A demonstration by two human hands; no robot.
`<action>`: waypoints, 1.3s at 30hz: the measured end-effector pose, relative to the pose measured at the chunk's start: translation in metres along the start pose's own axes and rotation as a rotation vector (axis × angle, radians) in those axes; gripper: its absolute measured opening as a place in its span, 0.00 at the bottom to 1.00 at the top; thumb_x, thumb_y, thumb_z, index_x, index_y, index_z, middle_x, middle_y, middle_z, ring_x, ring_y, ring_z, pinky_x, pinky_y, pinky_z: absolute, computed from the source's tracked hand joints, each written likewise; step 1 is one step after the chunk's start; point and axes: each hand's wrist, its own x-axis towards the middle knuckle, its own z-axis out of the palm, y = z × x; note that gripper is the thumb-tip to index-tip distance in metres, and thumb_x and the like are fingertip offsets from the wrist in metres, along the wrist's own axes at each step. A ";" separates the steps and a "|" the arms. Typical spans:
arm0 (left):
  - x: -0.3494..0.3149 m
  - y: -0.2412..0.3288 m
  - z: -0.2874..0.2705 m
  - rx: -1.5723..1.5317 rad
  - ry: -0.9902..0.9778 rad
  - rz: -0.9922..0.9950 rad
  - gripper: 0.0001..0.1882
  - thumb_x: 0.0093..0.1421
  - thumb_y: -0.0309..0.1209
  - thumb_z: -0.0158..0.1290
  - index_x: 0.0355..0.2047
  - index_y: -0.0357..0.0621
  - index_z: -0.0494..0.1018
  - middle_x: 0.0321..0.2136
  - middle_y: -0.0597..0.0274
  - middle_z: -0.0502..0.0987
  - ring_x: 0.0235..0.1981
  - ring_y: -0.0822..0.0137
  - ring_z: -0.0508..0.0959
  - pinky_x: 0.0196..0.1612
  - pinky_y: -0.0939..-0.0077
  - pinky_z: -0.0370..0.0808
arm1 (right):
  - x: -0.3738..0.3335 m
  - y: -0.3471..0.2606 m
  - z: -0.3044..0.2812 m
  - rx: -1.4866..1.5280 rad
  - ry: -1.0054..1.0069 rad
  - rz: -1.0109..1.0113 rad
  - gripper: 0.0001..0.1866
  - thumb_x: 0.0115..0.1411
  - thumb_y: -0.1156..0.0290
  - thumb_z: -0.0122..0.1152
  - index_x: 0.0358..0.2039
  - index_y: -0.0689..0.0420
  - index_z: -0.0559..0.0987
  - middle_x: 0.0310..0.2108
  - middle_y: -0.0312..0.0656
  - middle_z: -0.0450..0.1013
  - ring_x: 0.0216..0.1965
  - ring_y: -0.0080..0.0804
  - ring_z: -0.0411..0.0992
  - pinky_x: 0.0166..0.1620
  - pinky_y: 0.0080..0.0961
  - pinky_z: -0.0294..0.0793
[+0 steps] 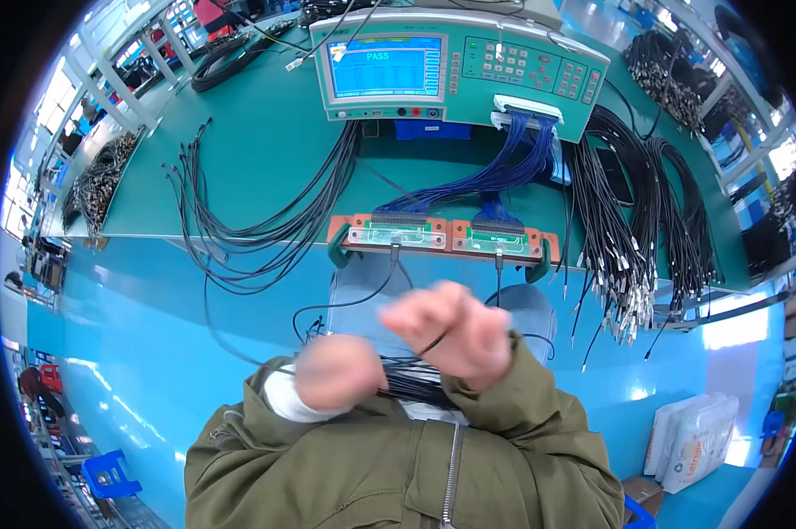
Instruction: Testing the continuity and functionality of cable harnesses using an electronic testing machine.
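Over my lap, my left hand (336,375) is smeared by motion; its fingers cannot be made out. My right hand (460,339) is raised beside it, partly blurred, with fingers curled and a thin black cable (432,345) running into them. A bundle of black cables (416,386) lies across my lap beneath both hands. Ahead, at the table edge, an orange-brown test fixture (446,236) carries two green circuit boards. One black cable plug (395,240) sits at the left board, another plug (498,256) at the right.
A green tester (460,70) with a lit blue screen stands on the green table (257,167), joined to the fixture by blue ribbon wires (468,183). Black cables (257,234) hang over the left edge; a thick cable bundle (614,238) hangs right. White bags (693,441) stand on the floor.
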 end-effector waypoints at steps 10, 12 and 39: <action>-0.130 0.029 -0.202 -1.013 1.061 -0.065 0.09 0.63 0.30 0.35 0.30 0.41 0.64 0.14 0.71 0.59 0.14 0.77 0.57 0.16 0.82 0.56 | -0.118 -0.200 0.071 -0.472 0.402 -0.437 0.16 0.65 0.63 0.36 0.30 0.60 0.69 0.13 0.31 0.58 0.11 0.17 0.49 0.14 0.15 0.52; -0.143 0.008 -0.200 -0.921 1.200 -0.075 0.10 0.63 0.31 0.35 0.29 0.42 0.64 0.14 0.71 0.59 0.14 0.77 0.57 0.15 0.82 0.55 | -0.156 -0.224 0.078 -0.400 0.533 -0.454 0.15 0.65 0.63 0.35 0.32 0.60 0.68 0.14 0.31 0.56 0.11 0.17 0.48 0.14 0.15 0.51; 0.053 -0.091 -0.008 0.187 0.583 -0.401 0.15 0.64 0.33 0.37 0.23 0.40 0.65 0.30 0.60 0.69 0.35 0.68 0.70 0.39 0.79 0.65 | -0.036 -0.077 -0.049 -0.905 1.120 0.288 0.12 0.63 0.66 0.42 0.36 0.62 0.70 0.35 0.43 0.69 0.32 0.26 0.68 0.34 0.19 0.70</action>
